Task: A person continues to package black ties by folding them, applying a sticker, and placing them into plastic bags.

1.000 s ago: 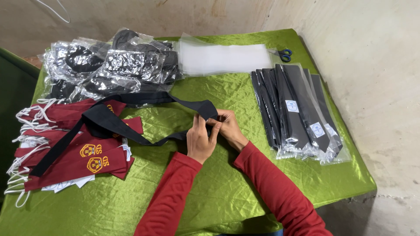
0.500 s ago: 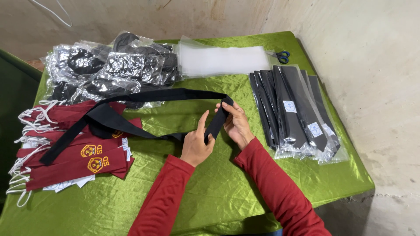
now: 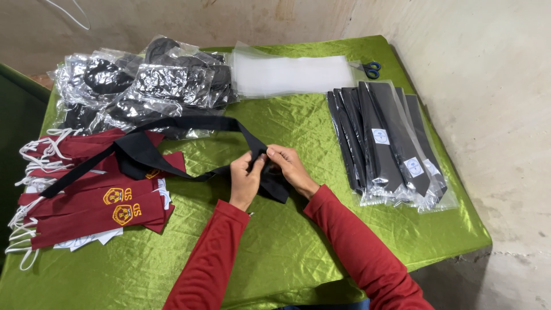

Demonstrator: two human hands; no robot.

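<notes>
Both hands, left hand [image 3: 245, 179] and right hand [image 3: 290, 167], pinch a fold of the black tie [image 3: 189, 123] over the middle of the green desk [image 3: 287, 241], apparently mid-fold, so the next move likely calls for neat edge alignment.

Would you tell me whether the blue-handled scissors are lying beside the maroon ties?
No, the scissors lie at the table's far right, beyond the bagged black ties.

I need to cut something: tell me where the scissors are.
The scissors lie at the table's far right corner, beside the clear bags and behind the packed ties.
</notes>
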